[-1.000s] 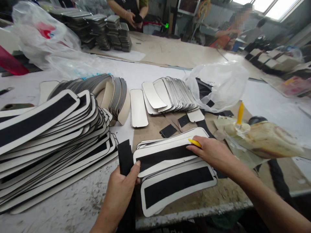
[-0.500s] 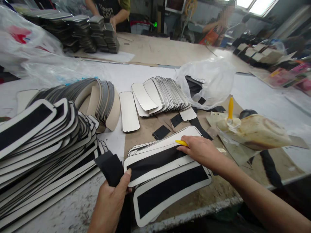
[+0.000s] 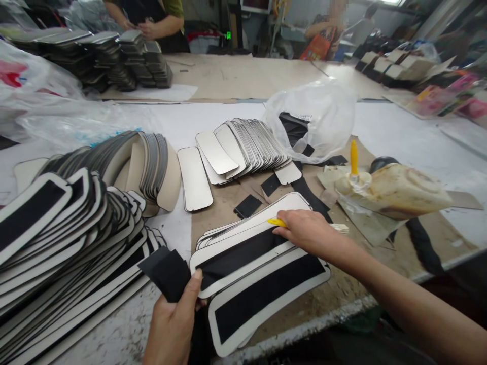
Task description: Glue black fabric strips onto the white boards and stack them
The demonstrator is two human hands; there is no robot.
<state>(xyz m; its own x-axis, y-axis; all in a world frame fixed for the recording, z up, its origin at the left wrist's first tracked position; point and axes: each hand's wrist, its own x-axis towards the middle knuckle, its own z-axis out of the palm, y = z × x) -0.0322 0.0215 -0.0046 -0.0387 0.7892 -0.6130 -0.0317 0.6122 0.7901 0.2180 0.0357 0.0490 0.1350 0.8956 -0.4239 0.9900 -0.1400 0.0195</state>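
Observation:
A white curved panel (image 3: pixel 213 284) with a black strip (image 3: pixel 236 256) lies across a stack of similar panels. My left hand (image 3: pixel 177 309) holds several black pieces (image 3: pixel 167 271), its thumb on the panel's left end. In my right hand (image 3: pixel 302 230) is a yellow-handled brush (image 3: pixel 277 222); pale bristles stick out behind the hand, which rests over the strip's right part. Nearer the table edge lies another panel with a black strip (image 3: pixel 270 294). Small black pieces (image 3: pixel 247 206) lie behind the stack.
Piled bordered panels (image 3: pixel 68 253) fill the left. Behind are fanned white panels (image 3: pixel 258 147) and a plastic bag (image 3: pixel 315 121). A stained container (image 3: pixel 411 190) with a second yellow-handled brush (image 3: pixel 354 159) stands right. A person's hands (image 3: pixel 148 29) are across the table.
The view has shifted slightly, moving most things left in the picture. My hands keep their holds. The other person's hands have come together.

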